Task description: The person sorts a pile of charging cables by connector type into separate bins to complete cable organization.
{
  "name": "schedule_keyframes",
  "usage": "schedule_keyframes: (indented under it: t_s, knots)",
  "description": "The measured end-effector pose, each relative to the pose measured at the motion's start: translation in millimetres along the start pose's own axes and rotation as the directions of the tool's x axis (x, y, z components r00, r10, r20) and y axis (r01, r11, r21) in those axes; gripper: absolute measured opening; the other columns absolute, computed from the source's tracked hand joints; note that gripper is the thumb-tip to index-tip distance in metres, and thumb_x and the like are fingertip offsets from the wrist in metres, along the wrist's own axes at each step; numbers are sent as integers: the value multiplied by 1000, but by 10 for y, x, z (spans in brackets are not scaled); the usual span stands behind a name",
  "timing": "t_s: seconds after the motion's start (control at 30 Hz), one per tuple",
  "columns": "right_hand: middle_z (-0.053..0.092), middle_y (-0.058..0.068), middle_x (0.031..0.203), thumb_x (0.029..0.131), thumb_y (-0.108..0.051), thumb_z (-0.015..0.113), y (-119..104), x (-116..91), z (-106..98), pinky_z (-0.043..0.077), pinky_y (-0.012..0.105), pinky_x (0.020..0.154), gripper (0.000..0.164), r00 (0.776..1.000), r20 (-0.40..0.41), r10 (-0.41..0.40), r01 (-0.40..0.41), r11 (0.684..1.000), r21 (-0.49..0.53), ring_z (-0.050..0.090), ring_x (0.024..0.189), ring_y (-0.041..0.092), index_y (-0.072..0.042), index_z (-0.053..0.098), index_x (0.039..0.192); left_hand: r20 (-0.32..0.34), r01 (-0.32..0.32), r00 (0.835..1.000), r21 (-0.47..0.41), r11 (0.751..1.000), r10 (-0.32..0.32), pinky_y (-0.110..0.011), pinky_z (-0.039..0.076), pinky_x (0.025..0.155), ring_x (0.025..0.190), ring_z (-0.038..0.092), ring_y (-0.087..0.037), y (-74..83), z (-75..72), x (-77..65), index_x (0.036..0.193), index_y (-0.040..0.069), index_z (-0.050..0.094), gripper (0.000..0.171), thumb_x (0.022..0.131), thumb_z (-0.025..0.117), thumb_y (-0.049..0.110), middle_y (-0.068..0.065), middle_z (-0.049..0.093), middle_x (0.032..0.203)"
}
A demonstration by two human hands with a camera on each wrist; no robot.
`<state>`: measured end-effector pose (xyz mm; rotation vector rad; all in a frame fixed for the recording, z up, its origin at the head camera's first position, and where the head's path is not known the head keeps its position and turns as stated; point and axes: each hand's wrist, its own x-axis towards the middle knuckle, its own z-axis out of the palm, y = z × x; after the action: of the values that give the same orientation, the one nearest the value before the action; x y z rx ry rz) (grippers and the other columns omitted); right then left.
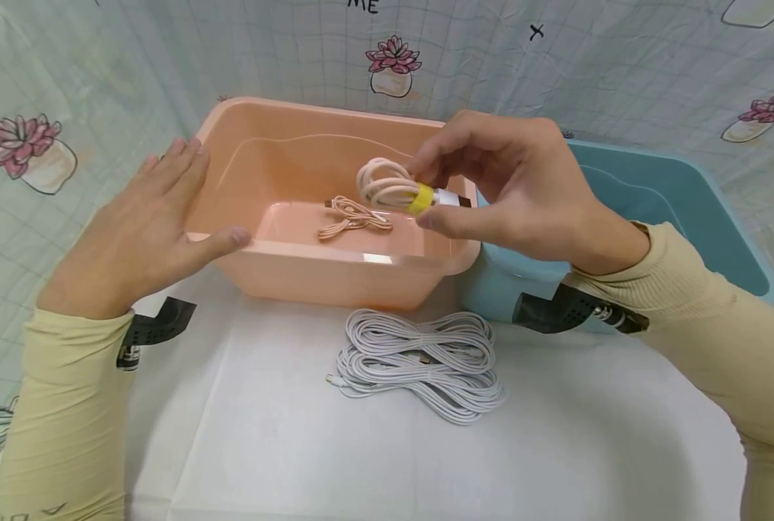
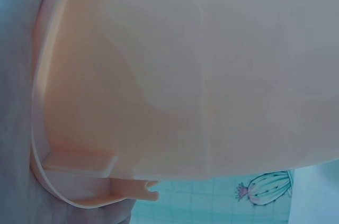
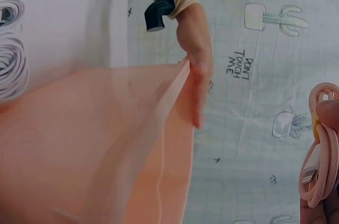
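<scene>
My right hand (image 1: 517,192) pinches a coiled pale pink cable (image 1: 385,182) over the peach plastic bin (image 1: 322,278). A yellow tie wraps the coil, and a white connector points toward the palm. In the right wrist view, the coiled cable (image 3: 319,160) hangs at the right edge with a fingertip on it. My left hand (image 1: 136,235) rests on the bin's left rim, fingers extended and thumb along the front edge. Another pink cable (image 1: 354,219), tied in a small bundle, lies on the bin's floor. The bin's wall (image 2: 159,86) fills most of the left wrist view.
A blue bin (image 1: 719,210) stands right beside the peach one, partly behind my right forearm. Two bundles of white cable (image 1: 422,362) lie on the white table (image 1: 283,449) in front. A patterned cloth (image 1: 283,51) hangs behind the bins.
</scene>
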<state>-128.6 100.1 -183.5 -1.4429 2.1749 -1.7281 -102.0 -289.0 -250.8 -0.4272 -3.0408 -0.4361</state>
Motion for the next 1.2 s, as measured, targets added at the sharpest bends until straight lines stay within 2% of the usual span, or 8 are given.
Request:
schedule_keyframes:
  t_s: [0.2, 0.6, 0.73, 0.9, 1.2]
  knots:
    - [74, 7, 101, 76, 20, 77, 72, 77, -60, 48, 26, 72, 33, 999, -35, 15, -15, 1000, -19, 63, 87, 26, 15, 68, 107, -4, -6, 1000, -2, 1000, 6, -45, 0, 136, 165, -1, -31, 4, 4, -3, 166, 5, 7, 102, 98, 53, 65, -8, 2, 176]
    - [74, 8, 105, 79, 11, 79, 180, 263, -146, 56, 23, 81, 32, 981, -128, 145, -150, 989, -22, 64, 90, 26, 3, 74, 110, -2, -8, 1000, 3, 1000, 8, -45, -1, 136, 165, -1, -31, 17, 5, -11, 166, 4, 7, 102, 98, 53, 65, -7, 2, 176]
    - [74, 5, 106, 80, 9, 80, 204, 334, -164, 57, 21, 84, 33, 972, -154, 179, -194, 977, -86, 64, 92, 24, 0, 74, 111, -1, -6, 1000, 5, 1000, 6, -44, -1, 136, 165, -1, -31, 19, 2, -10, 166, 5, 7, 102, 98, 53, 65, -7, 2, 176]
    - [73, 0, 107, 83, 3, 80, 229, 409, -170, 58, 19, 88, 33, 963, -170, 207, -240, 948, -207, 66, 95, 22, -3, 74, 115, 0, 1, 1000, 6, 1000, -1, -44, 0, 136, 165, -1, -30, 17, 1, -11, 166, 6, 7, 102, 97, 53, 66, -6, 1, 176]
    - [71, -1, 105, 83, -1, 80, 344, 524, -151, 55, 21, 83, 32, 957, -165, 240, -271, 941, -203, 63, 94, 22, -7, 75, 114, -4, 1, 1000, 5, 1000, -1, -44, 0, 136, 165, 0, -30, 26, 1, -16, 166, 6, 7, 101, 97, 53, 65, -6, 2, 176]
